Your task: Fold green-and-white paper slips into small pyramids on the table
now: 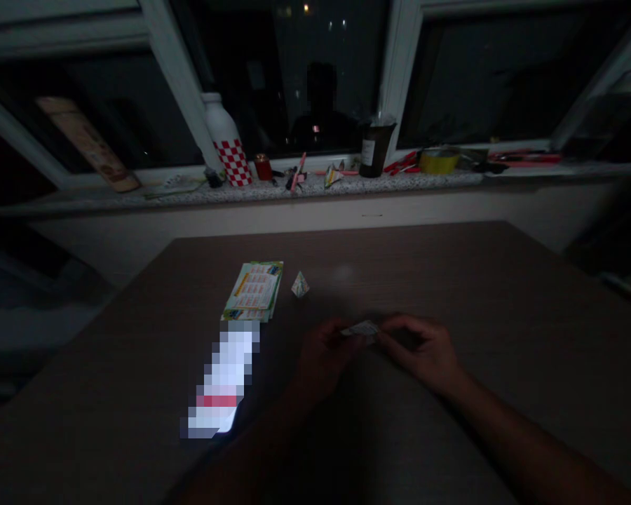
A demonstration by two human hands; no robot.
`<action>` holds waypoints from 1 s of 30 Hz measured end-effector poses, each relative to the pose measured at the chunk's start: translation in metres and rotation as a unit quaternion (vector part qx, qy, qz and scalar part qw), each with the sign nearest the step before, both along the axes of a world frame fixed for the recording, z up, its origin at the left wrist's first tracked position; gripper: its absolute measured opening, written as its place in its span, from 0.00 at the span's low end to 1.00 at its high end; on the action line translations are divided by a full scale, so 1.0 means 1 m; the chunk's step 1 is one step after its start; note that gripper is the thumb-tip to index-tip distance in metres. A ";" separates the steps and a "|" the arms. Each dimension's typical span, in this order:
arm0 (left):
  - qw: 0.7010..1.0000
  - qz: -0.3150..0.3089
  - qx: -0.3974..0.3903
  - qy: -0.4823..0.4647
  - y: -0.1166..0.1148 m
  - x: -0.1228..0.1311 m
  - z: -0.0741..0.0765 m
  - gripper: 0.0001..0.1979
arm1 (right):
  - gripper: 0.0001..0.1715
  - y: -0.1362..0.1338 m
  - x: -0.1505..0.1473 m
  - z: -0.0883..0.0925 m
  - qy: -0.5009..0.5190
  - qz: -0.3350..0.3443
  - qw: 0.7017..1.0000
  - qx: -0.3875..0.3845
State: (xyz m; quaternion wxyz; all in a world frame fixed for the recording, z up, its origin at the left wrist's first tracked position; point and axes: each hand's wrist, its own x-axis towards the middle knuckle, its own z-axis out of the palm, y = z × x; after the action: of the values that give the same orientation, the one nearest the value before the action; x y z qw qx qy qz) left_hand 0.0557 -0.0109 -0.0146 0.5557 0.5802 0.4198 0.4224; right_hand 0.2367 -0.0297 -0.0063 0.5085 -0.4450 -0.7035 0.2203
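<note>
Between my two hands is a small folded piece of paper (364, 328), light with faint print, held just above the brown table. My left hand (323, 356) pinches its left side, the thumb toward me. At its right corner, my right hand (425, 345) grips it between thumb and forefinger. Just beyond my left hand stands a small pointed folded-paper shape (300, 285) with coloured print. A stack of printed leaflets (253, 289) lies to its left. Dim light hides the finer folds of the paper.
A lit phone (224, 379), its screen blurred out, lies left of my left hand on the table (410, 266). On the windowsill behind are a red-and-white checked bottle (233, 154), a tall tan tumbler (89, 144), a dark cup (374, 149) and a yellow tape roll (439, 161).
</note>
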 end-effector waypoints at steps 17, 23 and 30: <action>0.967 0.009 0.214 0.142 -0.002 -0.012 0.013 0.04 | 0.05 0.000 0.004 0.000 -0.045 0.033 0.993 0.099; 0.879 0.010 0.430 0.207 -0.002 -0.012 0.014 0.07 | 0.05 0.001 0.003 0.004 -0.106 0.049 0.982 0.151; 0.831 -0.022 0.489 0.265 -0.002 -0.010 0.015 0.04 | 0.05 -0.001 0.000 0.003 -0.206 0.070 0.958 0.184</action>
State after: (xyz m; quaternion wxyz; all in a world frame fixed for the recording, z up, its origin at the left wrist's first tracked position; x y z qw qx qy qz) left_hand 0.0453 -0.0124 0.0004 0.0765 0.8746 0.2771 0.3904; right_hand 0.2367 -0.0311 -0.0028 0.4090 -0.3290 -0.8508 0.0253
